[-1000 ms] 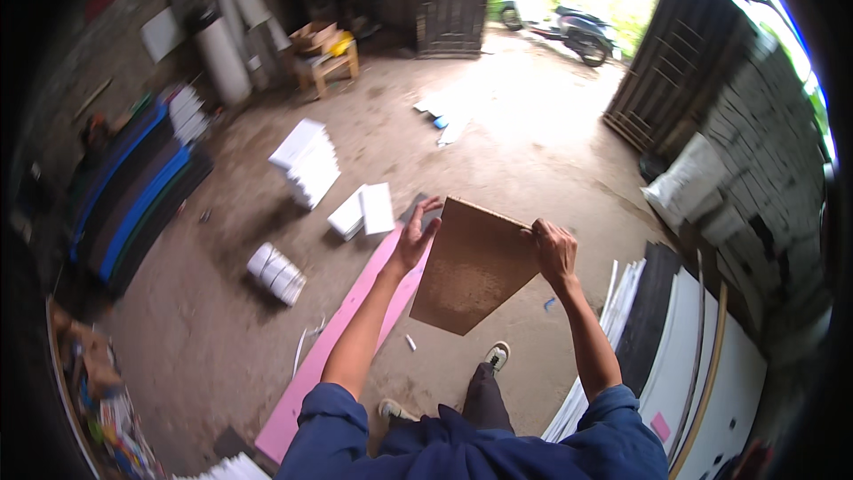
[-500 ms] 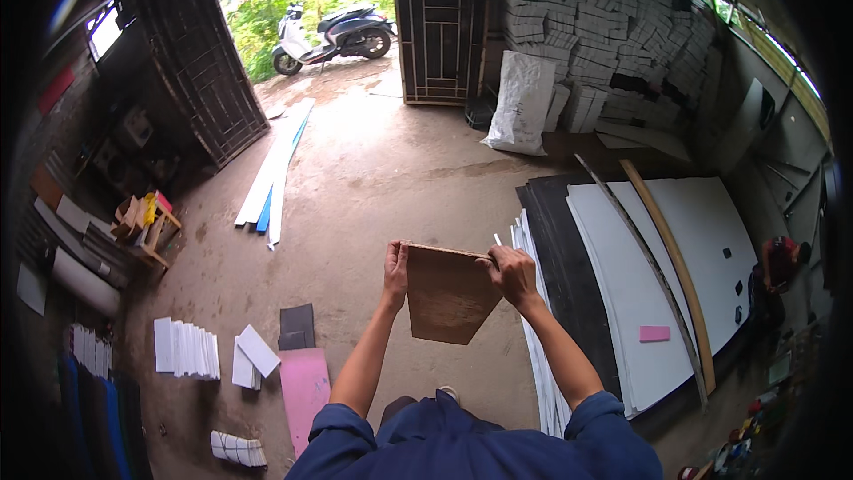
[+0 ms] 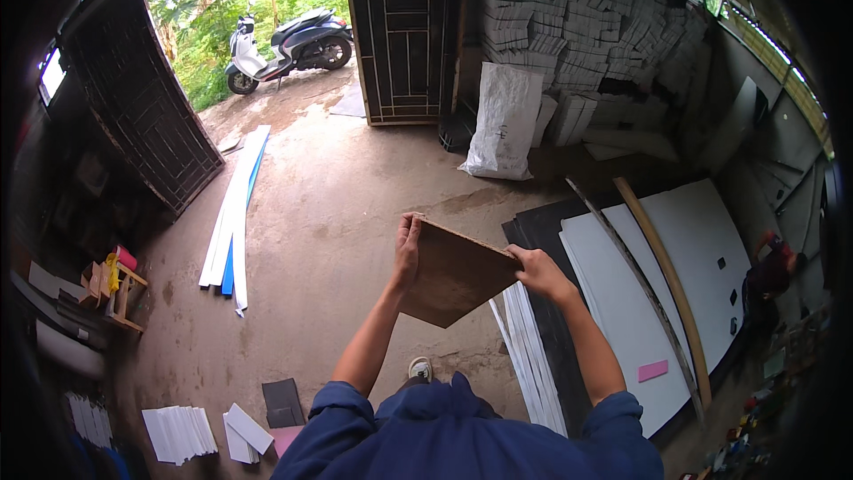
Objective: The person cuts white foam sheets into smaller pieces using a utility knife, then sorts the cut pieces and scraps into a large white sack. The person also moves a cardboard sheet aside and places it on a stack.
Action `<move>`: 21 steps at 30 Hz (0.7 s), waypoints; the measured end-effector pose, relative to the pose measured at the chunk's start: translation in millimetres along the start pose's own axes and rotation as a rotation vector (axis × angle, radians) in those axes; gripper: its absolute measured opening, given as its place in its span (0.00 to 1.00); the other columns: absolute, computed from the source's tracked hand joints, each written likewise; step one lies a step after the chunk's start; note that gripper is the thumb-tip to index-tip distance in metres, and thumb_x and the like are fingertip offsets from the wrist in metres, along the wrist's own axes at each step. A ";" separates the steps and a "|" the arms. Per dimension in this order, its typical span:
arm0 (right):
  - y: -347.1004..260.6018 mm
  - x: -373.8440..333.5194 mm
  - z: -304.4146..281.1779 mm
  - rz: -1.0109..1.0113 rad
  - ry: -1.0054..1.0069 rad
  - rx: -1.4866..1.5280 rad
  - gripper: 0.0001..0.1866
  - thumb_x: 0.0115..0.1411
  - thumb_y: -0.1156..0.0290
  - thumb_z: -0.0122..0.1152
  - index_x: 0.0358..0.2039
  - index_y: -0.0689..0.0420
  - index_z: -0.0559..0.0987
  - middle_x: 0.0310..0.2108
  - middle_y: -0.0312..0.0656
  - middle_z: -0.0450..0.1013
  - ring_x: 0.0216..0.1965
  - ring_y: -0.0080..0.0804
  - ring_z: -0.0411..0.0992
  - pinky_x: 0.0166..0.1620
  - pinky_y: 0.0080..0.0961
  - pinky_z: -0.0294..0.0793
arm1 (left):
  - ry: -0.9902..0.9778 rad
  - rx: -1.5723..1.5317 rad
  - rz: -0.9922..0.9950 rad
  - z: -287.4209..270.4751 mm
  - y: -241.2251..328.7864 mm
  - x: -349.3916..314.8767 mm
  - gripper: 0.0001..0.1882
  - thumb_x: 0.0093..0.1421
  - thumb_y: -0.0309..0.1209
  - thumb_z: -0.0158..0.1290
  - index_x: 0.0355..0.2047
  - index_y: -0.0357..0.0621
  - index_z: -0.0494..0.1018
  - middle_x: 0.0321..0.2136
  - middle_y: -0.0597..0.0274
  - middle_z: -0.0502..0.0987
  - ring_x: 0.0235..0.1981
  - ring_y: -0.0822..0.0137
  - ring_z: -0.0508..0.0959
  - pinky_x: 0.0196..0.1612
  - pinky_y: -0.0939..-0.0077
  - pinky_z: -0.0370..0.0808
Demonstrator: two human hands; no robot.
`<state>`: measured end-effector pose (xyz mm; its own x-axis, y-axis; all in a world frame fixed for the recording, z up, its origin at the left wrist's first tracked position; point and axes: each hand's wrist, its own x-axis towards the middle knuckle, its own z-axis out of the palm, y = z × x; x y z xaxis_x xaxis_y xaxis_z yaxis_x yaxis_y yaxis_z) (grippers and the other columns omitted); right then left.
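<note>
Between both hands I hold a thin, flat brown board point(image 3: 455, 274), well above the floor and in front of my body. My left hand point(image 3: 408, 253) is closed on its left edge near the top corner, fingers over the rim. The right corner of the board is gripped by my right hand point(image 3: 540, 272), with the thumb and fingers pinching it. The board tilts, its right corner lower than the left one, and a corner points down toward me. Its pale top edge shows; its far side is hidden.
At right, white sheets point(image 3: 613, 302) lie on dark ones, with two long bars point(image 3: 662, 253) across them. White strips point(image 3: 531, 364) lie beside my right arm. White and blue planks point(image 3: 233, 222), small white stacks point(image 3: 178, 434) and a white sack point(image 3: 502, 124) stand or lie around. A person point(image 3: 771, 271) sits far right.
My view has shifted forward and to the right, and one shoe now shows ahead of me. The board has tilted further, its right side lower; both hands keep their hold.
</note>
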<state>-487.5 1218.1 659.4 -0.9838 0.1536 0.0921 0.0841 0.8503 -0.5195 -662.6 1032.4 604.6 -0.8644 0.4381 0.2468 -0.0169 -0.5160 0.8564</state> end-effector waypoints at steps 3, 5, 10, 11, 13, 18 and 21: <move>13.6 58.0 -14.6 0.020 0.087 -0.080 0.18 0.42 0.78 0.51 0.38 0.60 0.69 0.28 0.54 0.71 0.33 0.51 0.70 0.37 0.40 0.70 | -0.057 -0.025 -0.059 15.0 13.9 68.8 0.07 0.63 0.36 0.39 0.34 0.48 0.63 0.30 0.73 0.63 0.34 0.83 0.61 0.41 0.88 0.59; 27.4 94.1 -21.8 0.001 0.211 -0.090 0.16 0.42 0.78 0.51 0.36 0.59 0.68 0.28 0.53 0.72 0.32 0.51 0.71 0.36 0.40 0.71 | -0.095 -0.049 -0.065 22.1 9.1 124.0 0.06 0.63 0.36 0.40 0.33 0.48 0.62 0.28 0.74 0.62 0.32 0.83 0.60 0.39 0.89 0.59; 68.4 201.4 -28.2 0.008 0.409 -0.212 0.11 0.44 0.77 0.53 0.30 0.58 0.65 0.25 0.48 0.71 0.27 0.47 0.72 0.30 0.37 0.71 | -0.152 0.018 0.095 24.9 -40.0 270.8 0.07 0.60 0.34 0.47 0.32 0.48 0.61 0.26 0.74 0.62 0.29 0.84 0.61 0.35 0.90 0.59; 81.1 223.2 -26.6 -0.002 0.437 -0.231 0.11 0.43 0.77 0.53 0.30 0.57 0.65 0.25 0.47 0.71 0.27 0.46 0.72 0.30 0.37 0.71 | -0.171 -0.018 0.063 23.9 -52.3 296.1 0.08 0.59 0.33 0.48 0.31 0.48 0.61 0.25 0.74 0.62 0.29 0.84 0.61 0.35 0.90 0.59; 108.6 268.8 -31.0 -0.016 0.499 -0.275 0.11 0.43 0.78 0.52 0.30 0.57 0.65 0.25 0.46 0.71 0.27 0.45 0.72 0.30 0.36 0.71 | -0.219 -0.095 -0.002 29.7 -71.0 353.1 0.10 0.57 0.33 0.51 0.31 0.47 0.60 0.25 0.74 0.62 0.29 0.85 0.61 0.35 0.90 0.58; 169.8 391.2 -53.4 -0.078 0.653 -0.299 0.09 0.44 0.78 0.54 0.28 0.60 0.67 0.24 0.46 0.71 0.26 0.43 0.72 0.30 0.33 0.70 | -0.206 0.198 0.048 38.8 -111.5 493.3 0.20 0.54 0.37 0.54 0.42 0.44 0.60 0.39 0.63 0.61 0.44 0.74 0.61 0.46 0.79 0.61; 196.4 466.7 -80.0 0.019 0.666 -0.304 0.09 0.47 0.76 0.57 0.28 0.60 0.67 0.22 0.46 0.71 0.25 0.44 0.72 0.29 0.33 0.70 | -0.157 0.454 -0.057 54.2 -127.3 563.1 0.43 0.51 0.47 0.55 0.58 0.50 0.42 0.57 0.52 0.45 0.59 0.57 0.47 0.56 0.62 0.54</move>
<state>-917.5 1497.1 668.4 -0.6852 0.3606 0.6329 0.2354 0.9319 -0.2761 -1119.9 1384.7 659.1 -0.7814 0.5805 0.2291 0.1890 -0.1298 0.9734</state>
